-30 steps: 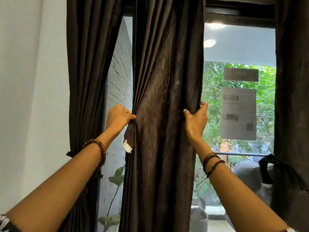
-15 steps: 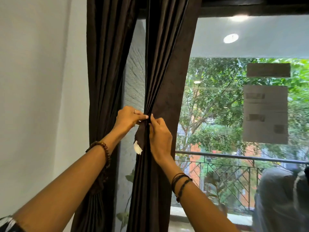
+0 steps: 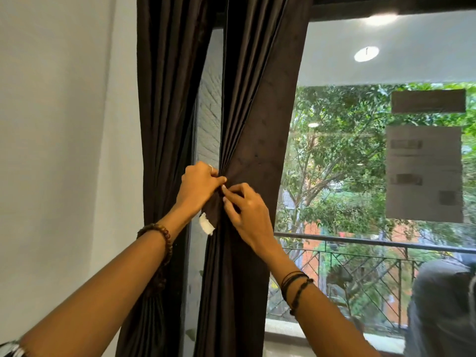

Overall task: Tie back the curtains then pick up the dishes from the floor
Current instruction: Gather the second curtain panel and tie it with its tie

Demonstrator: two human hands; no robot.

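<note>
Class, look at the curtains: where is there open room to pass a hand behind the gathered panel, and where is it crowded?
Free: the gap between the left curtain and the gathered curtain; the glass right of it. Crowded: the waist, where the left hand and right hand pinch fabric.

Home, upper-floor room: dark floor-length curtains [image 3: 247, 124], balcony railing [image 3: 360, 266] outside glass door, white wall [image 3: 64, 150].
</note>
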